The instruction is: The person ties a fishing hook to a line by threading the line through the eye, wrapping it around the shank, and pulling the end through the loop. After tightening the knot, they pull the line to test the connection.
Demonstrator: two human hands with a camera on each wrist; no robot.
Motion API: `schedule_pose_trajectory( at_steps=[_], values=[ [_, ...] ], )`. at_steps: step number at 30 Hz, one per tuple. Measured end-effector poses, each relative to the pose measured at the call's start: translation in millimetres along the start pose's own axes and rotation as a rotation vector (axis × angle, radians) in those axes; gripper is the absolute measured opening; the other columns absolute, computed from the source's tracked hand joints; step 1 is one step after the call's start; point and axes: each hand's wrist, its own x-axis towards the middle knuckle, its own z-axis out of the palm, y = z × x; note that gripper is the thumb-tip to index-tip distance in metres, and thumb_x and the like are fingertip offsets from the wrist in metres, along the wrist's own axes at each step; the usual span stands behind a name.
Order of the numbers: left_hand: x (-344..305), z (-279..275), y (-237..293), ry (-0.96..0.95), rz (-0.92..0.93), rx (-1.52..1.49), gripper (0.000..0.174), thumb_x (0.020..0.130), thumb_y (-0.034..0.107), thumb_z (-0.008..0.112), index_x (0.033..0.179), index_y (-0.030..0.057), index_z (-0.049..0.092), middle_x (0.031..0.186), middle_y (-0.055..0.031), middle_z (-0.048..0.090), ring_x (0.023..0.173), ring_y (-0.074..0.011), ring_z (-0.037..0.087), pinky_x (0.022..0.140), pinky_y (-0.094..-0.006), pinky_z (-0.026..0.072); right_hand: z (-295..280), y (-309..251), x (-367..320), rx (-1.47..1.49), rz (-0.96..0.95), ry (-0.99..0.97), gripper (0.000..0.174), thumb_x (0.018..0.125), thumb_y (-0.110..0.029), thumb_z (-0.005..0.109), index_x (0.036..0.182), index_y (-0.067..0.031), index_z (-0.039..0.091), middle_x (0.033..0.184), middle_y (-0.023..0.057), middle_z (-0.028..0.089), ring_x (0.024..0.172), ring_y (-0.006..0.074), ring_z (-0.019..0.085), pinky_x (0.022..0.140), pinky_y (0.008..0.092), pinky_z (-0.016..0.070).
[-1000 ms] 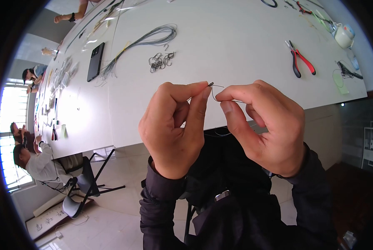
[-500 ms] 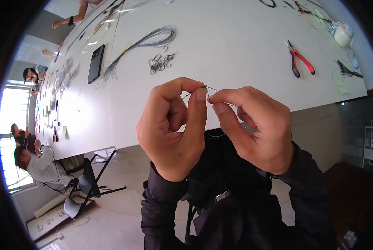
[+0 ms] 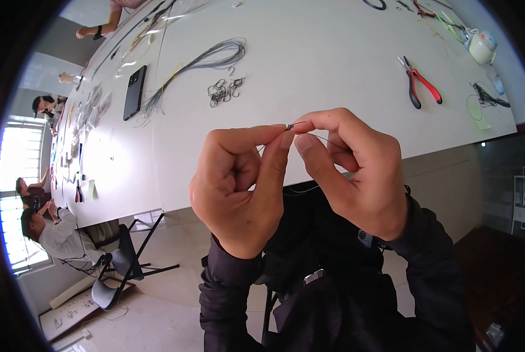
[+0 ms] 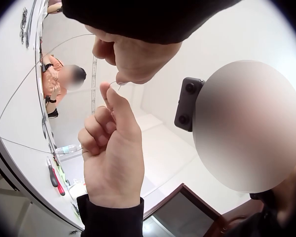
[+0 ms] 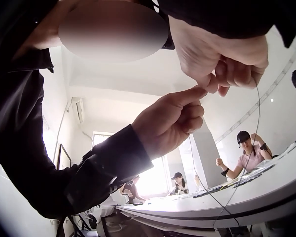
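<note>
My left hand (image 3: pixel 239 188) pinches a fish hook between thumb and forefinger. Its dark end (image 3: pixel 289 127), wound with line, pokes out at the fingertips; the rest of the hook is mostly hidden by the fingers. Thumb and forefinger of my right hand (image 3: pixel 356 170) are bent around the thin fishing line (image 3: pixel 320 138), right beside the hook's end. A short tag of line sticks out over the right forefinger. In the left wrist view, a long loop of the line (image 4: pixel 15 96) hangs between the hands. Both hands are held up above the table's near edge.
On the white table (image 3: pixel 321 64) lie a pile of fish hooks (image 3: pixel 224 92), a bundle of grey line (image 3: pixel 215 53), a black phone (image 3: pixel 134 92) and red-and-black pliers (image 3: pixel 418 85). Tangled dark line (image 3: pixel 488 97) lies at the right. Other people sit around the table.
Both hands have shifted slightly left. The right fingertips have closed in on the hook's end, and the small loop of line between the hands has shrunk from view.
</note>
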Motion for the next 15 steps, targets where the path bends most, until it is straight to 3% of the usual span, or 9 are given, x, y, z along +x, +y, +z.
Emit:
schedule_pose_trajectory(
  at_steps=[3, 6, 13, 15],
  values=[
    [-0.6, 1.8, -4.3, 0.001, 0.028, -0.090, 0.014, 0.083, -0.004, 0.077, 0.091, 0.0027, 0.067, 0.056, 0.0098, 0.039, 0.052, 0.0013, 0.027, 0.050, -0.0162, 0.0222, -5.6, -4.7, 2.9, 0.159, 0.076, -0.042, 0.022, 0.095, -0.008, 0.059, 0.115, 0.0010, 0.062, 0.061, -0.0077, 0.042, 0.057, -0.0011, 0.031, 0.050, 0.0204, 0.0230],
    [-1.6, 0.8, -1.8, -0.006, 0.012, -0.070, 0.015, 0.082, -0.004, 0.077, 0.092, 0.0029, 0.068, 0.057, 0.0095, 0.039, 0.052, 0.0010, 0.027, 0.050, -0.0165, 0.0219, -8.1, -5.5, 6.1, 0.417, 0.176, -0.079, 0.026, 0.096, -0.012, 0.055, 0.118, 0.0024, 0.059, 0.062, -0.0089, 0.043, 0.056, -0.0008, 0.029, 0.052, 0.0209, 0.0217],
    [0.1, -1.5, 5.0, -0.046, 0.011, 0.028, 0.014, 0.081, -0.003, 0.078, 0.091, 0.0037, 0.069, 0.056, 0.0089, 0.036, 0.051, -0.0001, 0.026, 0.049, -0.0181, 0.0209, -17.6, -4.6, 19.4, 0.466, 0.296, -0.148, 0.019, 0.100, -0.015, 0.056, 0.103, 0.0015, 0.065, 0.075, -0.0044, 0.059, 0.060, -0.0013, 0.038, 0.056, 0.0169, 0.0300],
    [0.3, -0.8, 2.7, -0.048, 0.026, 0.032, 0.014, 0.081, -0.003, 0.078, 0.090, 0.0036, 0.069, 0.055, 0.0087, 0.036, 0.050, -0.0003, 0.026, 0.049, -0.0185, 0.0209, -13.7, 2.7, 18.3, 0.427, 0.196, -0.094, 0.016, 0.098, -0.013, 0.058, 0.099, 0.0010, 0.066, 0.074, -0.0046, 0.058, 0.059, -0.0016, 0.038, 0.054, 0.0170, 0.0284]
  ],
)
